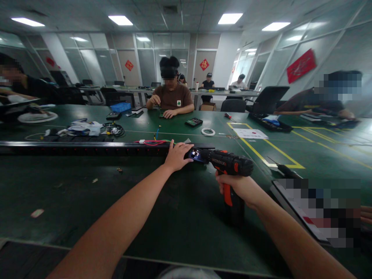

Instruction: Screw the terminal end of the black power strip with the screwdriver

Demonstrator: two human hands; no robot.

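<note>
My right hand (pixel 232 188) is wrapped around the grip of a black and orange cordless drill (pixel 231 162). The drill points left, its front end close to the right end of a long black metal strip (pixel 87 149). At that end my left hand (pixel 178 155) grips the strip, fingers over the top and thumb on the near side. Just right of my thumb a small panel (pixel 196 154) reflects light or is lit. Red wires (pixel 152 142), along with green, blue and yellow ones, come out behind the strip near my left hand. The drill's tip is hard to make out.
Across the green table (pixel 130 201) sits a person (pixel 174 93) handling a small part. A screwdriver (pixel 286 168) and a tablet-like board (pixel 299 211) lie at right. Cables (pixel 113 130), a blue basket (pixel 120 107) and a white tape roll (pixel 208 132) are farther back.
</note>
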